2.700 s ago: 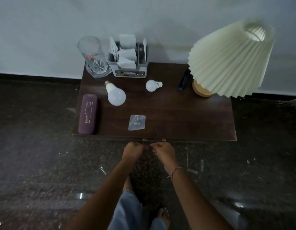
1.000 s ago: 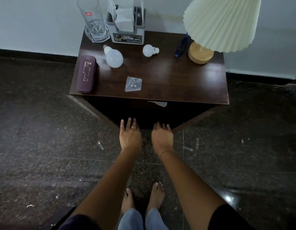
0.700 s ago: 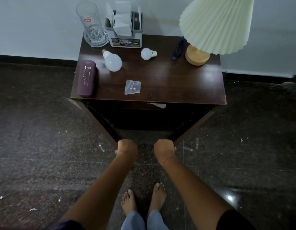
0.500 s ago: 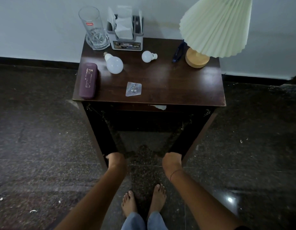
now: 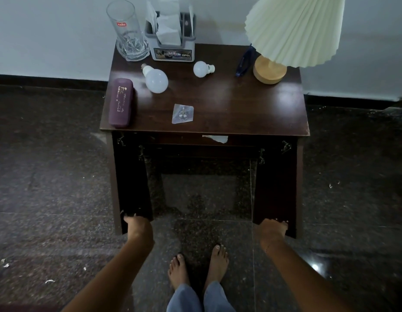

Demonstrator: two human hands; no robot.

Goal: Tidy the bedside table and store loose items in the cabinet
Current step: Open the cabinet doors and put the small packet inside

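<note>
Cabinet [image 5: 184, 152] under dark wood table top [image 5: 240, 104], both doors swung wide toward viewer. Left hand [image 5: 137, 227] grips free edge of left door [image 5: 130, 176]; right hand [image 5: 272, 229] curls over edge of right door [image 5: 276, 183].

On top:
- purple case [image 5: 121, 102] at left edge, long axis front to back
- large bulb [image 5: 156, 79], base pointing back-left
- small bulb [image 5: 201, 69], base pointing right
- clear packet [image 5: 182, 113] near front
- glass [image 5: 129, 32], organiser [image 5: 173, 46], lamp [image 5: 292, 30] along back

Pale wall [image 5: 49, 37], dark speckled stone floor [image 5: 49, 176].

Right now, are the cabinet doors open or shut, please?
Open: left door and right door stand swung outward, exposing the dark interior.
</note>
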